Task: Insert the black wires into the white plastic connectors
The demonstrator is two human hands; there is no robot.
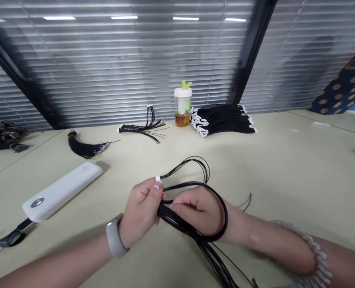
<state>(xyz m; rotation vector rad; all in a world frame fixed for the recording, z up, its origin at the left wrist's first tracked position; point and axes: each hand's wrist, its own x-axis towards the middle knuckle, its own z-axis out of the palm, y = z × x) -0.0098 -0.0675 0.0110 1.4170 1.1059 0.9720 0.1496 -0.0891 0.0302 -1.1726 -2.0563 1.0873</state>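
Observation:
Both of my hands are around a looped bundle of thin black wires [209,250] low in the middle of the view. My left hand [144,208] pinches the wires just below a small white connector [157,179], thumb on top. A loop of wires curves up and away from that connector. My right hand [200,210] has its fingers curled on the wires close beside my left hand, and a thicker loop passes over its wrist side. The wires' other ends trail down past the bottom edge. The fingertips' undersides are hidden.
A white oblong device [63,191] with a black cable lies at the left. Behind are a black wire bundle [86,148], a smaller harness [141,129], a lidded cup of amber liquid [182,108] and a big pile of black wires [225,119]. A dotted bag [339,90] stands far right.

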